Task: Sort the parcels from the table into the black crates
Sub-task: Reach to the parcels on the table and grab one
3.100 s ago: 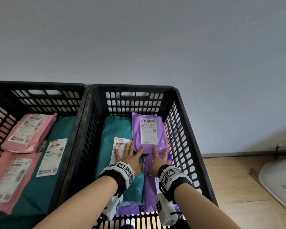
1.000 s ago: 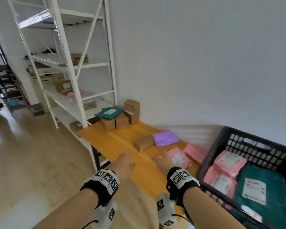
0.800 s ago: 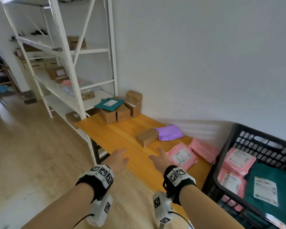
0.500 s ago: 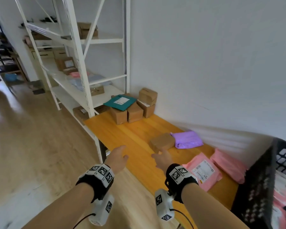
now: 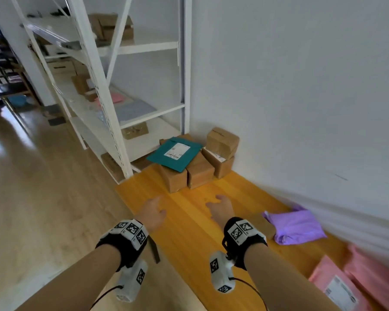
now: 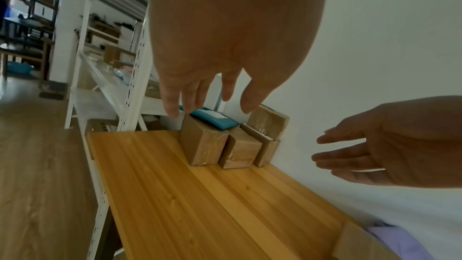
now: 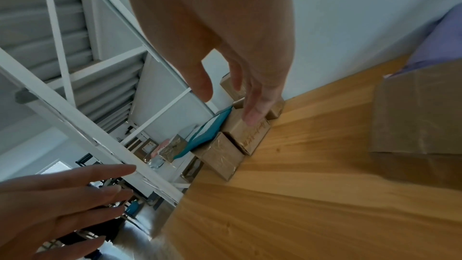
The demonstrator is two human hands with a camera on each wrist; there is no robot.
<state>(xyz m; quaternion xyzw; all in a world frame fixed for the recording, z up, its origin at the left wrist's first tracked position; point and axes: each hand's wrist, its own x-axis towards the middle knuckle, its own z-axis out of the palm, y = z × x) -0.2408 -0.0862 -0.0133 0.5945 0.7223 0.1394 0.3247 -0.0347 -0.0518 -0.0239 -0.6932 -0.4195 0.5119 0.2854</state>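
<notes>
Both hands hover empty over the orange wooden table (image 5: 189,232), fingers relaxed and spread. My left hand (image 5: 153,208) is near the table's left edge and my right hand (image 5: 220,205) is over the middle. Beyond them, a teal parcel (image 5: 174,153) with a white label lies on several taped cardboard boxes (image 5: 173,181) against the wall. A flat brown box (image 5: 264,223) and a purple parcel (image 5: 298,225) lie to the right of my right wrist. Pink parcels (image 5: 339,286) lie at the near right. In the left wrist view the fingers (image 6: 172,106) hang short of the boxes (image 6: 203,143). No black crate is in view.
A white metal shelving rack (image 5: 103,90) holding boxes and bags stands at the table's far left end. The white wall (image 5: 301,97) runs along the table's right side. Wooden floor (image 5: 32,198) lies to the left.
The view has swung left from the black crates to the table, and the crates have left the frame. Both hands came out of the crate and now reach forward over the table, empty.
</notes>
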